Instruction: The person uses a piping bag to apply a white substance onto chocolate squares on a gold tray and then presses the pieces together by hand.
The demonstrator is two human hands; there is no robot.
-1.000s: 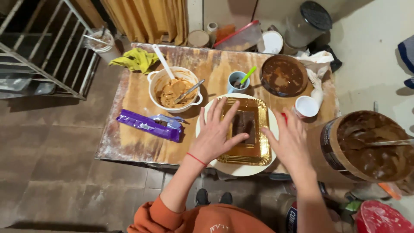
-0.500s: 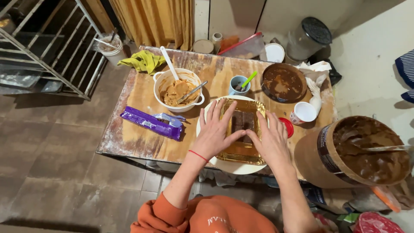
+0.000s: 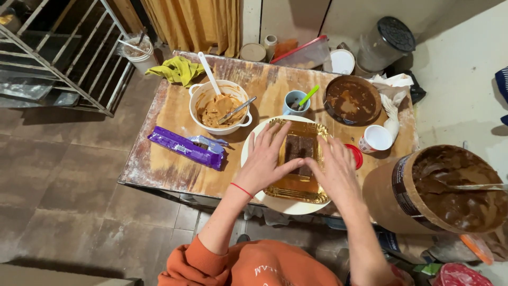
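Under your palms sits the gold tray (image 3: 296, 188), on a white plate (image 3: 253, 153) at the near edge of the tabletop (image 3: 169, 159), with the dark brown cake (image 3: 299, 149) lying in it between your two hands. Your left hand (image 3: 267, 161) is spread flat, fingers splayed and pointing away from you, its thumb laid across toward the cake; it grips nothing and only presses down. Your right hand (image 3: 333, 169) has changed more: a second ago it lay out past the tray's right rim, and it has since slid inward until its thumb nearly meets the left thumb over the cake's near end. It too is open and flat, closed on nothing. Both hands now bracket the cake closely, so the work looks to have moved from steadying the tray to pressing or shaping the cake itself.

Beyond your left fingertips stands the white bowl (image 3: 219, 108) of tan cream with a spoon in it; left of that hand lies the purple packet (image 3: 182, 148). Just past your right hand a red lid (image 3: 355, 156) peeks out, with a white cup (image 3: 375, 139) beside it, and the big tub (image 3: 439, 190) of chocolate spread stands farther to the right.
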